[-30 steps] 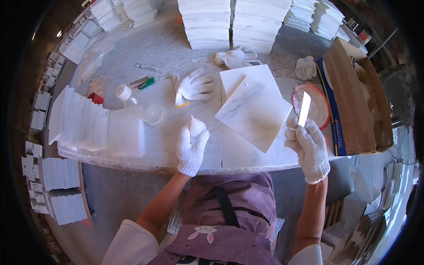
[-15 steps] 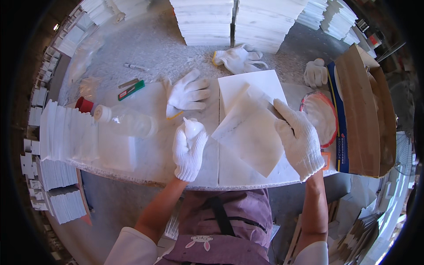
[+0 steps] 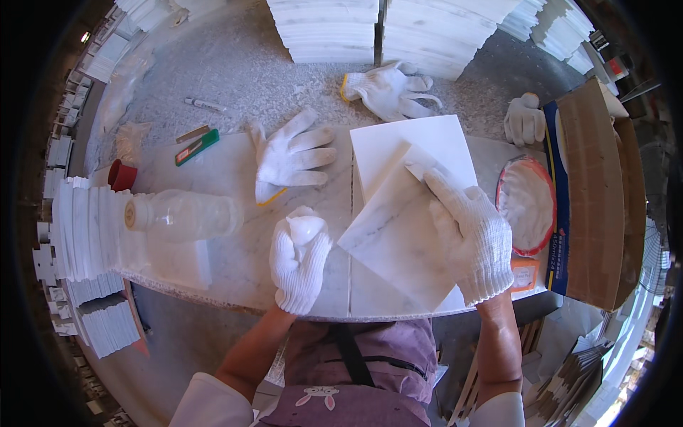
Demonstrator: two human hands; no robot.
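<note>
Both my hands wear white knitted gloves. My left hand point(image 3: 300, 262) is closed around a glossy white lump point(image 3: 304, 229) that pokes out at the top of the fist; its kind is unclear. On the table a grey-veined white marble tile point(image 3: 395, 235) lies turned askew over another white tile point(image 3: 435, 134). My right hand point(image 3: 473, 242) rests on the upper tile's right part, fingertips near its far corner. A thin, pale strip shows at those fingertips, too blurred to name. The glove and the palm hide the tile's right side.
A red-rimmed bowl of white paste point(image 3: 526, 206), an orange box point(image 3: 525, 275) and a cardboard box point(image 3: 594, 192) stand right. A clear bottle point(image 3: 191, 215), green case point(image 3: 197, 147) and tile stack point(image 3: 89, 231) are left. Loose gloves point(image 3: 293, 155) and tall tile stacks point(image 3: 327, 32) lie beyond.
My right hand has moved left and slightly farther away over the tile, toward its far corner. The upper tile lies flatter on the one beneath. My left hand still grips the white lump.
</note>
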